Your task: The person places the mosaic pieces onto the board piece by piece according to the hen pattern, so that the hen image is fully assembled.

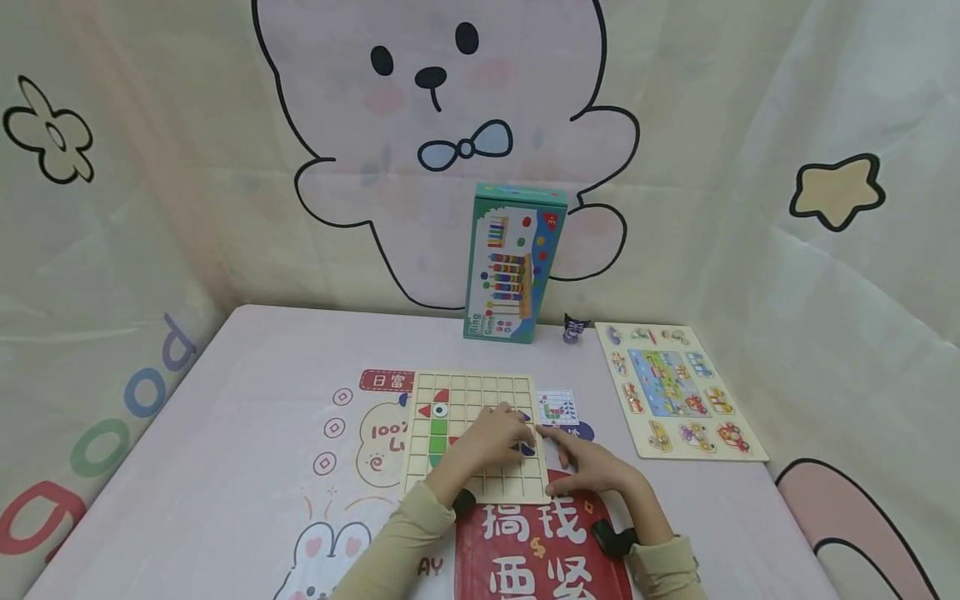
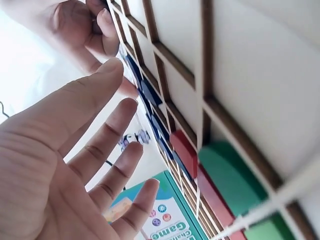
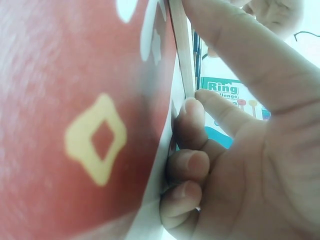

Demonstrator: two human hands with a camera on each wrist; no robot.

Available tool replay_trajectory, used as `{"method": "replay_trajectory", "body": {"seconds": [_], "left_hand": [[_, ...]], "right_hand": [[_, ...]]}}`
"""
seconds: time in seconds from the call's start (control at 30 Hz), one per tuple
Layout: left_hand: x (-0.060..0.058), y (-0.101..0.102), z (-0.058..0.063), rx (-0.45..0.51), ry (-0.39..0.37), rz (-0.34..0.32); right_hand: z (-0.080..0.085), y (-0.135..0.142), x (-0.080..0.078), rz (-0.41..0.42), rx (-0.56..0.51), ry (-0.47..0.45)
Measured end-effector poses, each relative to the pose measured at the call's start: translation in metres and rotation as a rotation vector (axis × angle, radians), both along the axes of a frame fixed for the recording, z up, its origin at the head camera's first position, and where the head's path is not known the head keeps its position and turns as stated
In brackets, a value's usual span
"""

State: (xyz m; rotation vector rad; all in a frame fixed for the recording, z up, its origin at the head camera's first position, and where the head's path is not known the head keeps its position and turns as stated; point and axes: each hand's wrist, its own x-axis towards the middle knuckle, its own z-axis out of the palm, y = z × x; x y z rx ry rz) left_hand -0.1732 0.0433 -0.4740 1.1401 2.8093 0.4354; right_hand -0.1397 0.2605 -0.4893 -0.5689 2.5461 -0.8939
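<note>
A pale wooden grid board (image 1: 487, 496) lies on the table, with coloured pieces in its squares. At its left are red triangles, a white eye piece (image 1: 440, 410) and several green pieces (image 1: 438, 436); dark blue pieces (image 1: 527, 450) sit near its right side. Over that side reaches my left hand (image 1: 491, 437). The left wrist view shows its thumb and fingers (image 2: 127, 120) apart, holding nothing visible. Against the board's right edge rests my right hand (image 1: 596, 465). Its thumb and index finger touch the edge, while the other fingers (image 3: 187, 165) bend loosely beside it.
A small pattern card (image 1: 558, 407) lies beside the board's far right. A picture puzzle board (image 1: 630, 437) lies at the right. Behind stand a tall ring game box (image 1: 510, 267) and a small purple figure (image 1: 573, 327). The tablecloth (image 1: 247, 400) carries printed drawings.
</note>
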Motion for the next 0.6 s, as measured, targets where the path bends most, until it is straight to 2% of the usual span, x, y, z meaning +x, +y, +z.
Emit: {"method": "replay_trajectory", "body": {"seconds": [0.3,0.6], "left_hand": [[0.001,-0.021,0.007,0.062,-0.014,0.035],[-0.007,-0.055,0.011,0.129,-0.039,0.085]], "right_hand": [[-0.001,0.0,-0.001,0.001,0.001,0.004],[0.0,-0.002,0.0,-0.024,0.009,-0.019]]}}
